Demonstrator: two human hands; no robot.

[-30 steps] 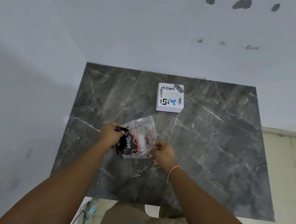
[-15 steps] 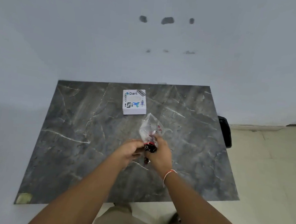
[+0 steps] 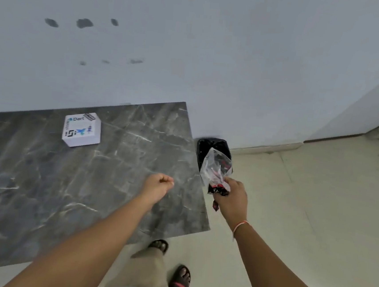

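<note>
My right hand (image 3: 233,197) grips a crumpled clear plastic bag (image 3: 216,166) with dark wrappers bunched inside it. It holds the bag in the air past the table's right edge, over a bin lined with a black bag (image 3: 206,146) on the floor. My left hand (image 3: 159,184) hovers over the right part of the dark marble table (image 3: 63,189), fingers curled into a loose fist, holding nothing.
A white box (image 3: 82,129) with printed stickers sits at the back of the table near the wall. The bin stands between the table's right edge and the wall. Pale floor tiles (image 3: 304,212) stretch to the right. My sandalled feet (image 3: 180,281) are below.
My right hand has carried the bag from the table top out to the right, over the bin. My left hand has let go of it and now hangs over the table.
</note>
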